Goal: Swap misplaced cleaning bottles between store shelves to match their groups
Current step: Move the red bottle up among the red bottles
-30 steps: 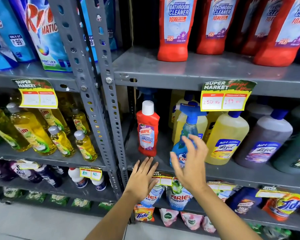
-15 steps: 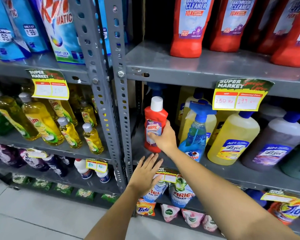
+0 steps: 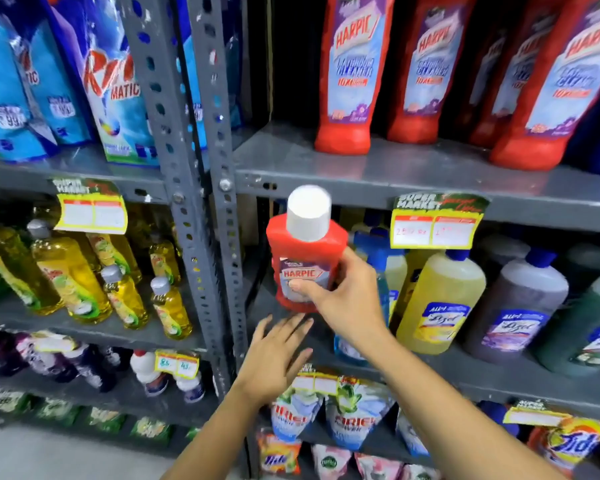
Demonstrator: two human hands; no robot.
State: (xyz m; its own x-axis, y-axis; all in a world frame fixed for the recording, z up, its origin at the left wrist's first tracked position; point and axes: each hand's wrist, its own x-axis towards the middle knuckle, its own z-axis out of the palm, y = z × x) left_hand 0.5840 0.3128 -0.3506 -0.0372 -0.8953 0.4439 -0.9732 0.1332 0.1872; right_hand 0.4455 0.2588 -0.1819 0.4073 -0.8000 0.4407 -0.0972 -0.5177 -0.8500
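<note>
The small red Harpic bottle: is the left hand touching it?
Apart. The head view shows the left hand open below the small red Harpic bottle, shelf visible between them.

I'm looking at a shop aisle: grey metal shelves (image 3: 395, 171) stocked with rows of cleaning bottles (image 3: 440, 303) and yellow price tags (image 3: 435, 221) (headed "Super Market").

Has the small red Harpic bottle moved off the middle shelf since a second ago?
Yes. The right hand has lifted the small Harpic bottle up toward the upper shelf edge.
</note>
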